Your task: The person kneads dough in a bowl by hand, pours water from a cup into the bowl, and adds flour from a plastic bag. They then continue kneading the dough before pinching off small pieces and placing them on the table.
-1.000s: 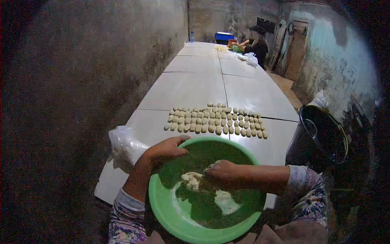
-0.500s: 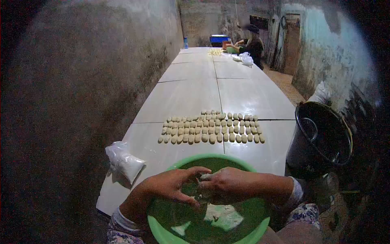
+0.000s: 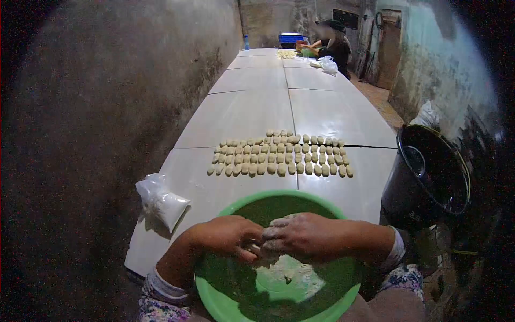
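Both hands meet over a green basin, whose rim (image 3: 206,300) shows around them. My left hand (image 3: 233,236) has its fingers curled inward, touching the fingertips of my right hand (image 3: 300,236). Pale, floury residue coats the right fingers, which are bent and pressed together. Whatever lies between the hands is hidden by the fingers. Inside the basin, whitish flour or dough residue (image 3: 300,273) spreads over the bottom. Beyond the basin, several small oval dough pieces (image 3: 281,156) lie in rows on the white tabletop (image 3: 241,118).
A clear plastic bag of white powder (image 3: 167,206) rests at the table's left edge. At right stands a large black bucket (image 3: 399,182). A person (image 3: 335,51) works at the far end, near a blue crate (image 3: 291,39) and plastic bags (image 3: 328,65). A wall runs along the left.
The left fingers have curled in and the hands have come closer together. The residue in the basin looks different, with the separate piece at lower left no longer visible. The view has tilted slightly.
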The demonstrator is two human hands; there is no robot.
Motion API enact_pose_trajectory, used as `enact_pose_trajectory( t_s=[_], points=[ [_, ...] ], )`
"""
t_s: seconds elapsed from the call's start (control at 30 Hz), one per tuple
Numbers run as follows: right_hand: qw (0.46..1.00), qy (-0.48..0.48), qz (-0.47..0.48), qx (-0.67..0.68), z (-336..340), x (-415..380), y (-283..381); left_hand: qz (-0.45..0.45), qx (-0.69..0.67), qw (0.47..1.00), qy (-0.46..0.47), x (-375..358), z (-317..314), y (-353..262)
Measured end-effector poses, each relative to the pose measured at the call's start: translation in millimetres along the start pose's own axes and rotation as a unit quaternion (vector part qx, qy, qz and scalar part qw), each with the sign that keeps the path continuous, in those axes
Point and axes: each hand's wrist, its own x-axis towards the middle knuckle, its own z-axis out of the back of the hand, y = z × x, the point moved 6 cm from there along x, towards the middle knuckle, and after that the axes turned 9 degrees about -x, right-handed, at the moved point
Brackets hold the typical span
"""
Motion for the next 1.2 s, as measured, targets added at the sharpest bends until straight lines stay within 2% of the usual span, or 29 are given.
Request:
enact_pose_trajectory(
  t_s=[0.07,0.13,0.17,0.33,0.4,0.43,0.47,0.53,0.57,0.6,0.63,0.67,0.7,0.73,0.8,0.87,0.93,0.97,1.0,1.07,1.1,1.17,1.2],
  points=[
    [1.0,0.0,-0.001,0.015,-1,-2,-4,-0.007,0.013,1.0,-0.003,-2,2,-4],
    [0.997,-0.077,0.005,-0.007,3,-4,-8,-0.005,0.02,1.0,-0.013,-5,2,1],
    [0.981,-0.19,0.027,-0.006,7,-6,-5,-0.006,0.031,0.999,-0.016,-6,2,4],
    [0.977,-0.199,-0.007,0.071,24,-6,-7,-0.004,0.031,1.0,-0.002,-4,1,-1],
    [0.96,-0.205,-0.034,0.187,26,-9,-17,0.012,0.061,0.998,0.002,-4,-1,4],
    [0.934,-0.183,-0.114,0.284,16,-8,-24,0.027,0.092,0.995,0.006,-3,-2,6],
    [0.934,-0.184,-0.114,0.284,15,-10,-23,0.027,0.092,0.995,0.007,-3,-2,4],
    [0.846,-0.284,-0.103,0.439,20,-18,-29,0.064,0.175,0.982,0.027,-2,-4,0],
    [0.788,-0.33,-0.096,0.511,21,-22,-32,0.063,0.175,0.982,0.028,-3,-5,0],
    [0.788,-0.33,-0.096,0.511,24,-22,-35,0.044,0.145,0.988,0.013,-3,-4,-2],
    [0.876,-0.265,-0.062,0.397,29,-16,-31,0.024,0.116,0.993,-0.001,-4,-3,-4],
    [0.942,-0.193,-0.026,0.273,27,-11,-24,0.025,0.116,0.993,-0.002,-3,-3,-3],
    [0.861,-0.124,-0.14,0.473,15,-8,-28,-0.002,0.1,0.995,-0.009,-3,-2,-5],
    [0.861,-0.124,-0.14,0.473,13,-9,-32,-0.029,0.083,0.996,-0.015,-2,-1,-5],
    [0.956,-0.134,-0.029,0.258,15,-9,-31,-0.003,0.063,0.998,-0.018,-2,-1,10],
    [0.955,-0.122,-0.021,0.268,8,-8,-34,-0.06,0.009,0.997,-0.055,-3,7,3],
    [0.961,-0.113,-0.082,0.237,3,-8,-41,-0.043,-0.019,0.997,-0.069,-1,6,1],
    [0.965,-0.154,-0.064,0.204,6,-7,-40,-0.041,-0.041,0.996,-0.071,-1,6,2],
    [0.965,-0.154,-0.063,0.204,3,-5,-36,-0.04,-0.064,0.995,-0.073,-2,7,1],
    [0.892,-0.179,-0.152,0.387,-3,-5,-39,-0.02,-0.028,0.995,-0.091,-5,9,-6],
    [0.939,-0.152,-0.128,0.282,14,-4,-25,-0.011,-0.067,0.996,-0.066,-4,8,-14],
    [0.953,-0.163,-0.093,0.238,11,-2,-26,-0.002,-0.107,0.993,-0.041,0,4,-14],
    [0.964,-0.174,-0.058,0.194,10,-2,-23,-0.035,-0.129,0.99,-0.049,3,1,-9]
  ],
)
